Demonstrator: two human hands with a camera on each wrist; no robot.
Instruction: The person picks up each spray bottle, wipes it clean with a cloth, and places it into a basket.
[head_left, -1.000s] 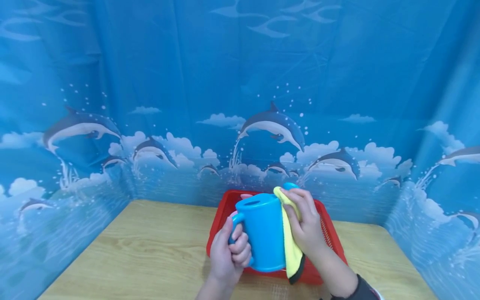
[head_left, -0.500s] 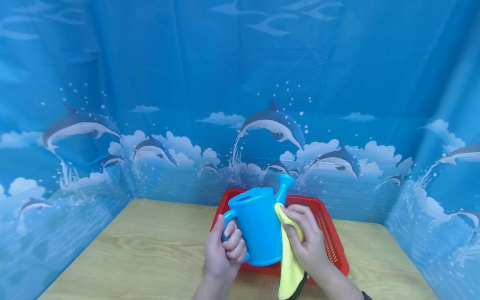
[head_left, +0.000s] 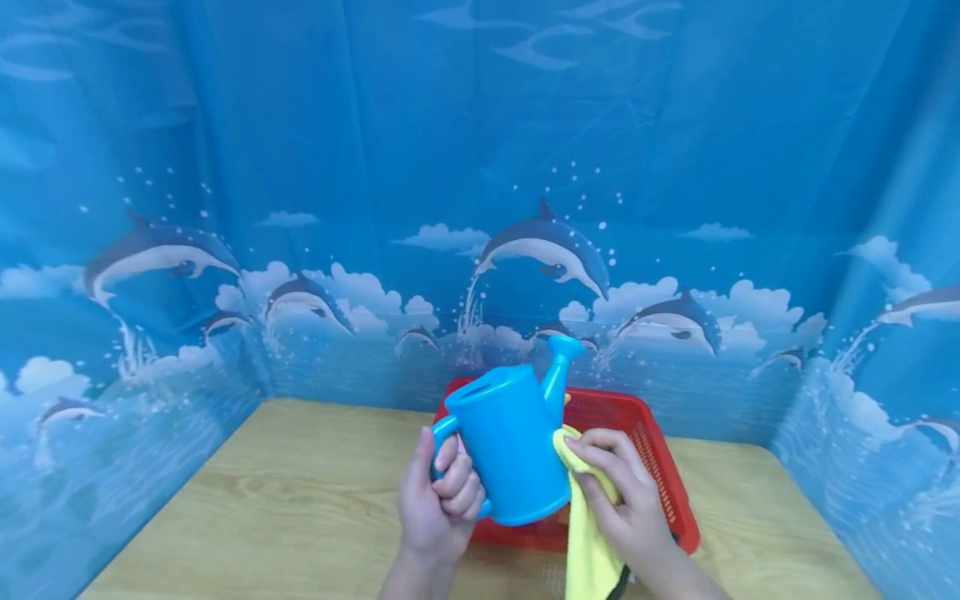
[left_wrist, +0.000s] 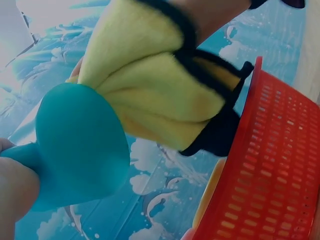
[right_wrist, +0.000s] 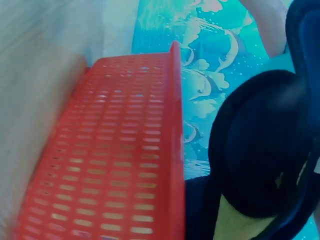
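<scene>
A blue watering can is held up above the red basket, tilted, its spout pointing up and to the right. My left hand grips its handle with curled fingers. Pinched in my right hand is a yellow cloth with a dark edge, pressed against the can's side just below the spout. In the left wrist view the can's round base faces the camera, and the cloth hangs beside it. The right wrist view shows the cloth's dark border close up; the fingers are hidden there.
The red perforated basket stands on the wood-grain table, behind and below the can. Something yellowish shows at its rim in the left wrist view. A blue dolphin-print curtain surrounds the table at the back and sides.
The can has moved slightly left and tipped so its spout shows fully. My right hand and the cloth have slid down from the spout to the can's side.
</scene>
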